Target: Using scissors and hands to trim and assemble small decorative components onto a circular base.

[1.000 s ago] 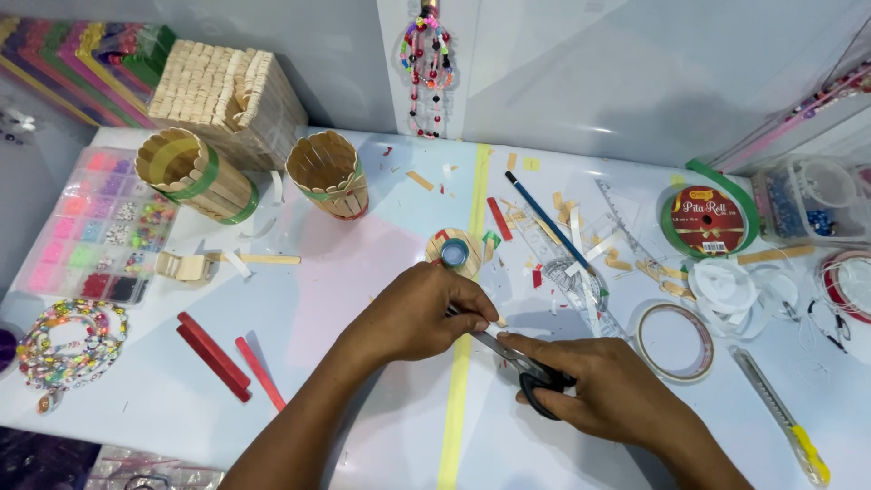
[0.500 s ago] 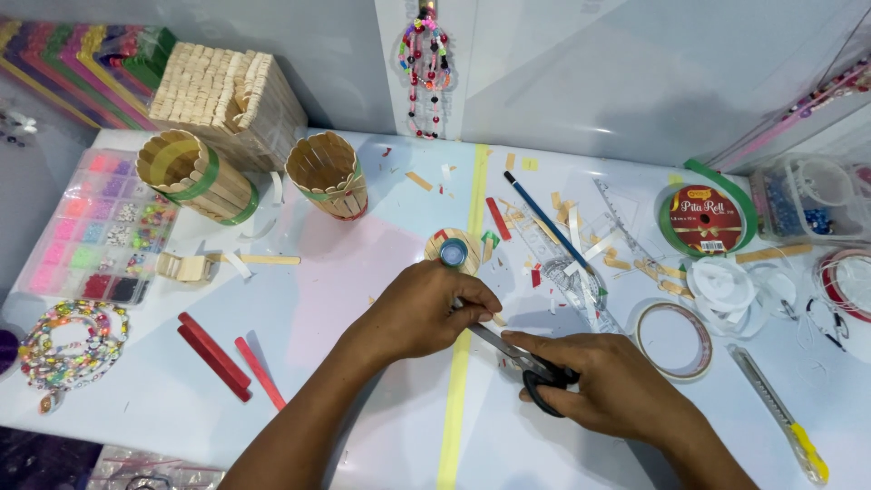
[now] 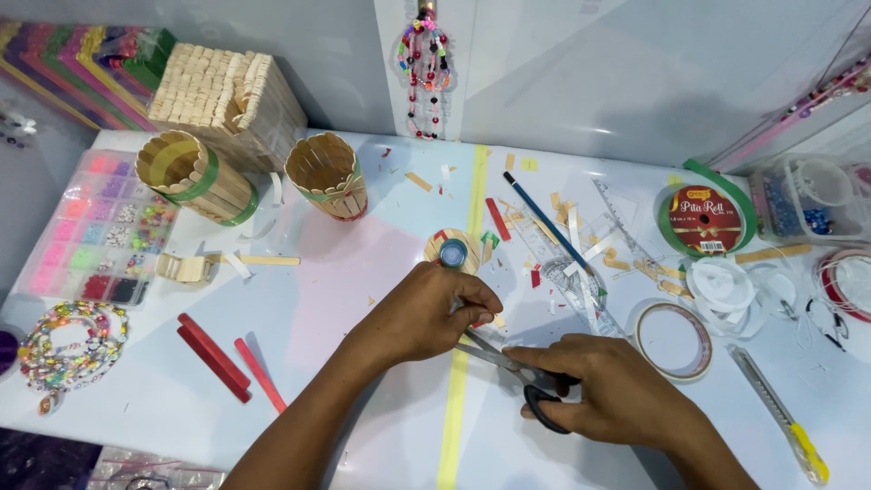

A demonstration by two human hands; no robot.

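Note:
My right hand (image 3: pixel 610 390) grips black-handled scissors (image 3: pixel 508 370), blades pointing left toward my left hand (image 3: pixel 426 313). My left hand is closed around a small red piece (image 3: pixel 478 323) that sits at the blades; most of it is hidden by the fingers. Just beyond my left hand lies a round wooden disc with a blue cap (image 3: pixel 453 251) on it. Both hands hover over the yellow tape line (image 3: pixel 458 390) on the white table (image 3: pixel 363 272).
Two craft-stick cups (image 3: pixel 328 175) (image 3: pixel 193 175) and a stick box (image 3: pixel 227 91) stand at back left, beside a bead organiser (image 3: pixel 95 227). Red sticks (image 3: pixel 213 356) lie left. A pencil (image 3: pixel 544 218), tape roll (image 3: pixel 674 340), ribbon spool (image 3: pixel 708 220) and utility knife (image 3: pixel 780 413) lie right.
My right hand has drawn the scissors slightly back and down, and the blades have opened a little. A red piece now shows under my left fingers.

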